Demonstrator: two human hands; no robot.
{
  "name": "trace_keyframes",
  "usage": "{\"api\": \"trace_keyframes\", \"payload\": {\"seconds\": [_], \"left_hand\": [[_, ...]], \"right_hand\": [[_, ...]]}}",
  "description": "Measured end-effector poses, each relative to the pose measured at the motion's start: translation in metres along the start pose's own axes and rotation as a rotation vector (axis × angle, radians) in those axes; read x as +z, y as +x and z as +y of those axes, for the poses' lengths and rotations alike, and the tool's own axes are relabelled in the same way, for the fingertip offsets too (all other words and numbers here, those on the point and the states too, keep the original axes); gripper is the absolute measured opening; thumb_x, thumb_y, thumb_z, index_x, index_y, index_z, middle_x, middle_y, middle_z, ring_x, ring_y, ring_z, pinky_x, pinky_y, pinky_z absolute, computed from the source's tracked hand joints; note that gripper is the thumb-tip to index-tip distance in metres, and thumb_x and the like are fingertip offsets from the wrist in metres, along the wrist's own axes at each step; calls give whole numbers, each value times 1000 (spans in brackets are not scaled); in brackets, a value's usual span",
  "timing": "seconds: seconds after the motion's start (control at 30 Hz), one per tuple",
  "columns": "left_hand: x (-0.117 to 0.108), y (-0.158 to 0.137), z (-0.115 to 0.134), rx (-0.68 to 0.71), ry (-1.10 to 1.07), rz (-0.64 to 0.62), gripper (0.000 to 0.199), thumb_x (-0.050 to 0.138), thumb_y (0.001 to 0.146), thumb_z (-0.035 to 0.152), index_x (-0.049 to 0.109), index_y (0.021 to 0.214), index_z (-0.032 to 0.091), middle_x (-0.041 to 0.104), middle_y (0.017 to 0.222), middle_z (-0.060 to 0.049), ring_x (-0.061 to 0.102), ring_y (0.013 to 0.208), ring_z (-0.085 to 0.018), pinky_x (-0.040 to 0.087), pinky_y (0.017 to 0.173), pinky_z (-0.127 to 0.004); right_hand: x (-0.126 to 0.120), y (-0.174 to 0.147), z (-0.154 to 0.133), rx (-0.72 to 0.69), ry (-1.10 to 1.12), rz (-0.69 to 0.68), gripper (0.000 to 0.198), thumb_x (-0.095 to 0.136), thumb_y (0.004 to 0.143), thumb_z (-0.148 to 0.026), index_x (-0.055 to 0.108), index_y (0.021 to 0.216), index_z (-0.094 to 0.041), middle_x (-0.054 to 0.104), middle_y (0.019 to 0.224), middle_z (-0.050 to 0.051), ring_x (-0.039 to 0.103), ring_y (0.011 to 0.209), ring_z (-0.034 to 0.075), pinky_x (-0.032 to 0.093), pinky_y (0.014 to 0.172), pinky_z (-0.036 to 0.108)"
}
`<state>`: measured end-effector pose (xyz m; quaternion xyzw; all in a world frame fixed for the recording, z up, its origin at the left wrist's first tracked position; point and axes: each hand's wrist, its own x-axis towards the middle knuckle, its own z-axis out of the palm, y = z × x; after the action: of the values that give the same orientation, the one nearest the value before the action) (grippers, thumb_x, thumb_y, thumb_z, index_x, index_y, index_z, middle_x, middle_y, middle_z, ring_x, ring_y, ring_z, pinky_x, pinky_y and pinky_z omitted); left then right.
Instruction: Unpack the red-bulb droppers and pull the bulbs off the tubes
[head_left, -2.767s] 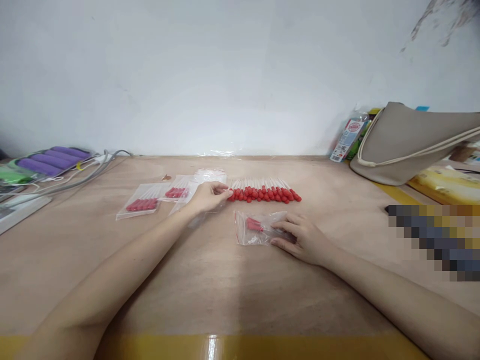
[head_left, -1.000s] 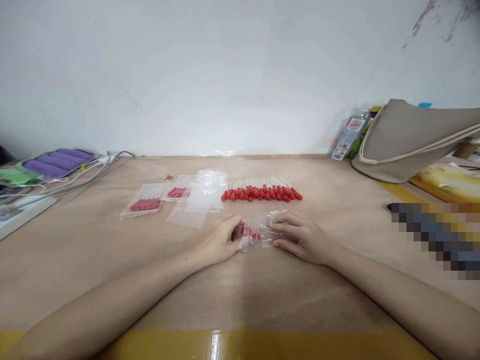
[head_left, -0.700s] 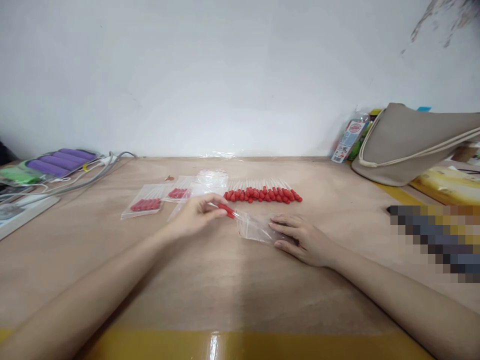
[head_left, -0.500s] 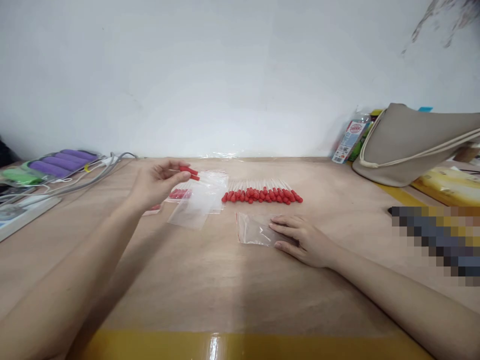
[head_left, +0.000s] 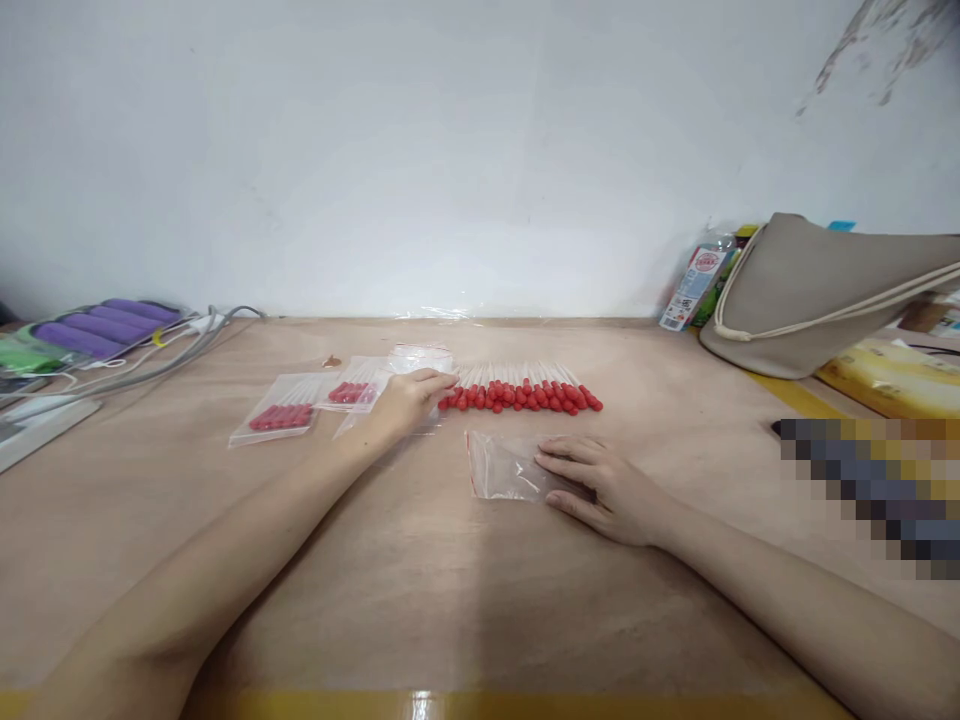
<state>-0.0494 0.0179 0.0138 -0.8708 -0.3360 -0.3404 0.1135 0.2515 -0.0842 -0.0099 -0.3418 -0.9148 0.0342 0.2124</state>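
A row of red-tipped sticks (head_left: 517, 395) lies at the middle of the table, red ends toward me and pale shafts pointing to the wall. At its left end my left hand (head_left: 416, 395) is closed, fingers drawn together, hiding whatever is between them. Under and behind that hand are clear plastic bags (head_left: 424, 355). My right hand (head_left: 604, 485) lies open with its fingers on the right part of a flat clear zip bag (head_left: 499, 470). Two filled bags of red-tipped sticks (head_left: 281, 410) lie to the left, overlapping at one edge.
Purple rolls (head_left: 105, 325), cables (head_left: 214, 335) and a white power strip (head_left: 45, 435) are at the left. At the right stand a bottle (head_left: 694, 285) and a grey-beige bag (head_left: 810, 295), with a yellow packet (head_left: 892, 380) nearby. A small brownish piece (head_left: 331, 361) lies behind the filled bags.
My left hand, which was raised with red pieces pinched in it, has moved right and down to the left end of the stick row. My right hand stays on the bag.
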Motion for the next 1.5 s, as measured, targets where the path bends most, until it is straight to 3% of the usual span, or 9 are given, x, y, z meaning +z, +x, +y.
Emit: {"api": "trace_keyframes", "payload": {"seconds": [0.23,0.43,0.63,0.8,0.93,1.13,1.3,1.37,1.5], "left_hand": [[-1,-9,3,-107,-92,-121,34,49,86,37,58,112,18,66,101,-8,63,88,-19,50,79,-32],[-14,-21,35,-140,-162,47,26,51,85,32,60,105,18,62,103,-8,57,99,-19,46,88,-36],[-29,-37,92,-120,-273,-381,39,37,91,32,44,129,22,39,138,-8,34,128,-21,32,105,-39],[-35,-45,93,-99,-187,-671,47,38,89,43,33,134,32,19,147,-5,14,135,-28,15,108,-54],[-38,-47,88,-257,-231,-600,61,49,82,45,29,137,29,20,146,-11,19,134,-32,26,104,-53],[-27,-52,98,-438,-509,-319,58,59,76,30,36,129,25,54,120,-9,54,107,-22,47,88,-35],[-50,-34,64,-393,-478,-288,57,46,83,24,24,135,24,63,93,-5,60,72,-15,49,63,-26],[-68,-22,32,-352,-360,-326,49,48,80,25,36,128,24,65,90,-4,60,73,-16,48,64,-27],[-85,-8,-29,-536,-148,-329,20,51,75,33,61,87,21,67,78,-3,60,67,-17,46,59,-26]], "right_hand": [[0,-1,0,-4,12,16,42,48,85,-38,50,124,-22,54,122,11,47,115,24,40,92,44],[0,0,0,15,11,3,42,48,85,-40,51,123,-22,54,122,10,47,115,24,39,93,43],[2,5,-5,38,5,-32,52,50,82,-47,46,128,-23,49,129,10,45,118,25,35,96,45],[1,6,-8,43,4,-56,55,49,82,-50,44,130,-24,48,130,10,43,120,25,34,97,45],[-1,4,-8,39,19,-55,59,51,80,-52,42,131,-25,47,131,11,43,119,26,34,97,47],[-2,1,-5,-32,38,20,54,54,80,-47,46,127,-23,49,126,13,45,115,25,37,94,45],[-2,-1,-4,-17,27,42,47,50,84,-42,47,126,-21,48,125,13,45,114,25,38,93,45],[-1,-1,-5,-8,19,41,46,49,84,-42,47,126,-22,48,125,13,45,114,25,38,93,45],[0,0,-6,8,22,40,47,49,84,-43,47,126,-23,48,125,14,46,114,26,40,92,46]]}}
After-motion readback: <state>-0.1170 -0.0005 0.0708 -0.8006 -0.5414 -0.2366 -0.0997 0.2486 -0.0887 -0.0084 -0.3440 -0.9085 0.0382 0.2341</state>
